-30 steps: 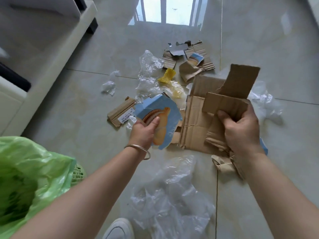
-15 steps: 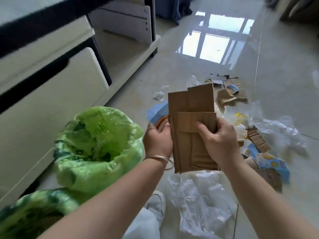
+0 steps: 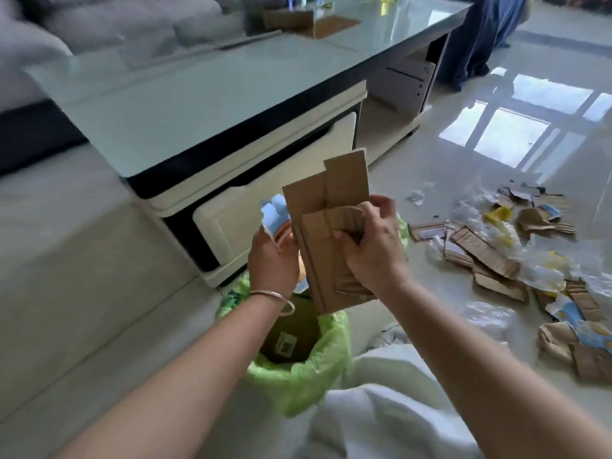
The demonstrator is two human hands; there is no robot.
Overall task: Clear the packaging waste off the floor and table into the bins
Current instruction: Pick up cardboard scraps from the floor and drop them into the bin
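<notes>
Soft daylight fills the scene, brightest in the window glare (image 3: 516, 134) mirrored on the glossy floor (image 3: 463, 180) to the right of the glass-topped surface (image 3: 198, 104), which itself carries a pale sheen and faint reflections. Shadows are weak, deepest under that surface's overhang and inside the green-lined bin (image 3: 298, 376) in front of it. The sofa (image 3: 99, 24) behind the surface is smeared and soft, straight edges bow toward the frame's borders, and the forearms at the bottom look stretched.

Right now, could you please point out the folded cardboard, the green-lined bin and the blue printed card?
folded cardboard (image 3: 331, 200): head view, upper flat panel.
green-lined bin (image 3: 331, 369): head view, liner over right rim.
blue printed card (image 3: 273, 213): head view, upper torn edge.
</notes>
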